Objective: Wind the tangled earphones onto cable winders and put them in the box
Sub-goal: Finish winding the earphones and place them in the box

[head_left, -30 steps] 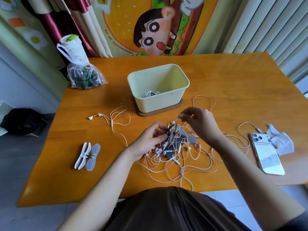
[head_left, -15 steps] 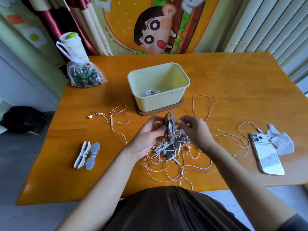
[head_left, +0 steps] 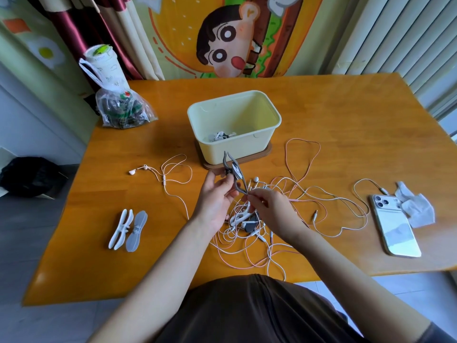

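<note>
The table [head_left: 346, 134] is smooth orange wood with a shine on it. A big messy tangle [head_left: 272, 241] of thin pink and white wires lies at 6 o'clock, near the person.

The box [head_left: 237, 147] at 12 o'clock is pale yellow plastic with round corners. It sits on a brown wood base [head_left: 267, 151]. In its bottom lies a small wound earphone [head_left: 220, 136], white and dark.

At 10 o'clock a clear crinkly bag [head_left: 123, 112] holds dark things, too blurred to tell. A white cup [head_left: 103, 63] stands behind it.

At 3 o'clock a flat shiny phone [head_left: 393, 226] lies on the table, touching a crumpled white tissue [head_left: 415, 206].

The left hand [head_left: 215, 199] curls its fingers round a grey winder [head_left: 233, 172], held up just in front of the box. The winder is bendy and shaped like a bow. The right hand [head_left: 269, 209] pinches its near tip.

At 9 o'clock lie 2 spare winders [head_left: 128, 230], 1 white and 1 grey, side by side.

A loose earphone [head_left: 163, 174] with white buds lies at 10 o'clock from the hands.
</note>
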A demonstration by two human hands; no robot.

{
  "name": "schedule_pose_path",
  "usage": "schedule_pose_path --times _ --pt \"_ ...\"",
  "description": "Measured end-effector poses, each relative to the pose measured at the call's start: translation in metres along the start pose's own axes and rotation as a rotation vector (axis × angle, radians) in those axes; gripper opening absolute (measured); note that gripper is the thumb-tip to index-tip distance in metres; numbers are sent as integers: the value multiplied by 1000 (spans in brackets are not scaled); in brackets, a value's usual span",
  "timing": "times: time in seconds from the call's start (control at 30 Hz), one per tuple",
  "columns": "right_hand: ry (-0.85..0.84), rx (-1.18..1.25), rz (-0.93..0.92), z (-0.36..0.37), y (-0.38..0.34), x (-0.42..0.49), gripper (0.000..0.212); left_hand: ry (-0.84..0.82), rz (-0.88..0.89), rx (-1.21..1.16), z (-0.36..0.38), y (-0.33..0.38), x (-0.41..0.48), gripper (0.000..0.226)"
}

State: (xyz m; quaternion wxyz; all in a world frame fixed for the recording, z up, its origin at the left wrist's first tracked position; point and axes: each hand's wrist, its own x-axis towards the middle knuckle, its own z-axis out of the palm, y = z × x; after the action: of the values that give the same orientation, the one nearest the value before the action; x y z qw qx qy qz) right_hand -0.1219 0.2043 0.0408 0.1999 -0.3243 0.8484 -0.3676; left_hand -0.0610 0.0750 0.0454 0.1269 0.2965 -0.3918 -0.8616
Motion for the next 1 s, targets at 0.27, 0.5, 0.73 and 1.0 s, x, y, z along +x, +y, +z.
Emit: schedule_pose_path --times 0.27,0.5,0.73,1.0 --pt "-34 -90 -76 -9 -11 -3 25 69 317 673 -3 -6 2 14" --pt "-52 -188 -100 -35 -14 -2 23 55 436 1005 -15 -7 10 14" --pt "86 -222 -154 -52 -9 10 18 -171 333 1087 -11 0 2 15" --pt "241 -118 -179 -59 -6 15 7 -356 158 920 -13 8 -4 21"
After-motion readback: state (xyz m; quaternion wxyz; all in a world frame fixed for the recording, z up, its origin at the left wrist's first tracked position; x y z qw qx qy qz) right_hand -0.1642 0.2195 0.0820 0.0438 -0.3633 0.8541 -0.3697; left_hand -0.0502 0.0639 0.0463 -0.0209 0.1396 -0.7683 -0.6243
